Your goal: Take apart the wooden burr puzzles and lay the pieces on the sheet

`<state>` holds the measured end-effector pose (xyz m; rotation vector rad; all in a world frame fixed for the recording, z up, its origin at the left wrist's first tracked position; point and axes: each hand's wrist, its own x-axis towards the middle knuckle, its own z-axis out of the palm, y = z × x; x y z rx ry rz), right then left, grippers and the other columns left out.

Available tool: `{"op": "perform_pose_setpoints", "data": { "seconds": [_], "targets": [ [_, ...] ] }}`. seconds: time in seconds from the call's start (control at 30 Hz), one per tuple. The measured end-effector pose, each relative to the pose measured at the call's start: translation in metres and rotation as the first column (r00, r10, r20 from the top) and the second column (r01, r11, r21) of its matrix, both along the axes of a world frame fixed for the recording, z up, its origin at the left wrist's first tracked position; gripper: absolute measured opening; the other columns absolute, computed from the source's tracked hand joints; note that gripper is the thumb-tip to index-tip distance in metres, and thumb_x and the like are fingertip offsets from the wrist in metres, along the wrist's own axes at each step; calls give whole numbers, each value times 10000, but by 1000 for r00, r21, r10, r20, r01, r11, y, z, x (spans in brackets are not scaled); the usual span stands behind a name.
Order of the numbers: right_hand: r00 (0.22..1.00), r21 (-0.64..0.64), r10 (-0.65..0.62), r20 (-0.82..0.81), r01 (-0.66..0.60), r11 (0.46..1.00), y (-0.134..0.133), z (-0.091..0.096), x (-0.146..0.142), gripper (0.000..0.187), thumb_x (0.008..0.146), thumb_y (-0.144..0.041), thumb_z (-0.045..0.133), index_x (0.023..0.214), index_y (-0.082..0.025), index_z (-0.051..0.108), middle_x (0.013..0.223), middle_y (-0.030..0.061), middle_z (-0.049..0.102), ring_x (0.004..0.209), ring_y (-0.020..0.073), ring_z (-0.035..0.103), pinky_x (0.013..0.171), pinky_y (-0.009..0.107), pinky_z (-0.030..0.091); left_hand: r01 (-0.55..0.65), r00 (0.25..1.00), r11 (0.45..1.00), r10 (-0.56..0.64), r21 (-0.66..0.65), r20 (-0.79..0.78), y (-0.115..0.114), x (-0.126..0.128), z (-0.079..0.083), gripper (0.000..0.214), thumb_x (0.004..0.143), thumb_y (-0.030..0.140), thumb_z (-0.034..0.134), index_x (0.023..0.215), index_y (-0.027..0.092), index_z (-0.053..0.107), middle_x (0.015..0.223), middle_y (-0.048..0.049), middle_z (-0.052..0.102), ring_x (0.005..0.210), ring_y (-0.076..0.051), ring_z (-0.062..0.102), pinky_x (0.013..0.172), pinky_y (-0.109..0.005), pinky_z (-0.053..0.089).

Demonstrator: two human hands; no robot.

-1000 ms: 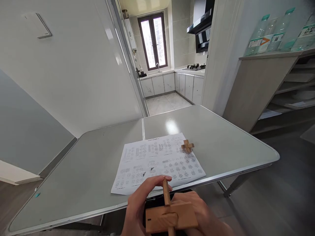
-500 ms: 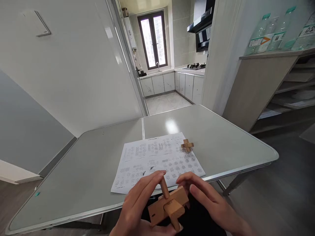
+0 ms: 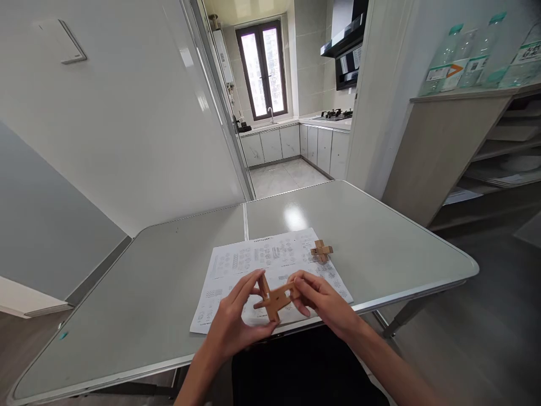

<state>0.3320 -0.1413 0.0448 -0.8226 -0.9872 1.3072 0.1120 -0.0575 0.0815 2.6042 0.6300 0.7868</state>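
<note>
A partly joined wooden interlocking puzzle is held over the near part of a printed sheet, between both hands. My left hand grips its left side, fingers at the top of an upright stick and thumb under the lower end. At the right end of the flat piece, my right hand pinches with thumb and fingers, which hide that end. A small opening shows in the wood near the right fingers. The printed sheet, full of small line diagrams, lies flat on the table. On its right edge sits another wooden cross-shaped puzzle.
The grey-green table has a metal rim close to my lap. A small teal bit lies near its left edge. To the right, a shelf unit carries several plastic bottles. Beyond the table, a doorway opens onto a kitchen.
Both hands have moved up and away from my lap, bringing the wooden puzzle over the sheet. It has been turned. My right hand, apart from it before, now grips its right end.
</note>
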Motion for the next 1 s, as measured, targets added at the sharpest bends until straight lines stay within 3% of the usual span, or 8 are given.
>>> {"op": "perform_pose_setpoints", "data": {
  "seconds": [0.07, 0.17, 0.33, 0.5, 0.6, 0.9, 1.0],
  "targets": [
    [996, -1, -86, 37, 86, 996, 7, -2, 7, 390, 1021, -583, 546, 966, -201, 603, 692, -51, 570, 541, 87, 450, 586, 241, 396, -44, 999, 999, 44, 9, -26, 10, -5, -5, 859, 788, 211, 785, 1535, 334, 380, 1470, -96, 560, 960, -203, 750, 879, -372, 638],
    [939, 4, -220, 265, 227, 974, 13, -8, 17, 424, 1008, -621, 526, 952, -208, 606, 729, -21, 635, 570, 120, 514, 578, 258, 411, -103, 993, 994, 105, 36, -49, 19, -10, -12, 834, 817, 237, 765, 1542, 333, 364, 1480, -96, 533, 955, -198, 751, 878, -379, 643],
    [699, 71, -337, 631, 381, 922, 22, -25, 18, 348, 1056, -512, 436, 969, -224, 612, 756, 3, 713, 601, 167, 603, 608, 290, 437, -144, 987, 989, 146, 35, -63, 20, -10, -16, 811, 840, 262, 740, 1544, 345, 345, 1475, -92, 519, 955, -197, 753, 875, -387, 651],
    [441, 104, -301, 845, 417, 903, 27, -36, 12, 263, 1076, -369, 394, 1008, -235, 609, 804, 2, 746, 689, 195, 676, 616, 289, 425, -135, 986, 989, 139, 57, -88, 18, -7, -15, 805, 849, 248, 709, 1548, 356, 324, 1474, -102, 515, 961, -207, 753, 805, -375, 662],
    [342, 120, -279, 897, 419, 900, 27, -38, 9, 232, 1067, -323, 420, 986, -231, 617, 862, 16, 751, 752, 207, 697, 619, 286, 419, -128, 985, 989, 136, 75, -103, 16, -6, -14, 796, 854, 244, 694, 1548, 356, 318, 1473, -99, 516, 947, -201, 754, 778, -364, 662],
    [197, 165, -272, 942, 433, 886, 29, -43, 1, 188, 1043, -268, 489, 997, -199, 658, 1050, 74, 696, 783, 219, 695, 622, 307, 456, -79, 990, 995, 86, 60, -114, 16, -3, -10, 846, 838, 255, 711, 1563, 357, 288, 1473, -95, 532, 946, -205, 766, 769, -359, 670],
    [206, 250, -354, 912, 405, 880, 25, -38, 2, 178, 1036, -254, 506, 1112, -201, 657, 1194, 101, 660, 797, 211, 711, 654, 326, 516, -75, 989, 996, 80, 44, -125, 16, -3, -9, 850, 847, 263, 704, 1569, 367, 267, 1482, -101, 529, 947, -213, 765, 782, -387, 671]
  ]
}}
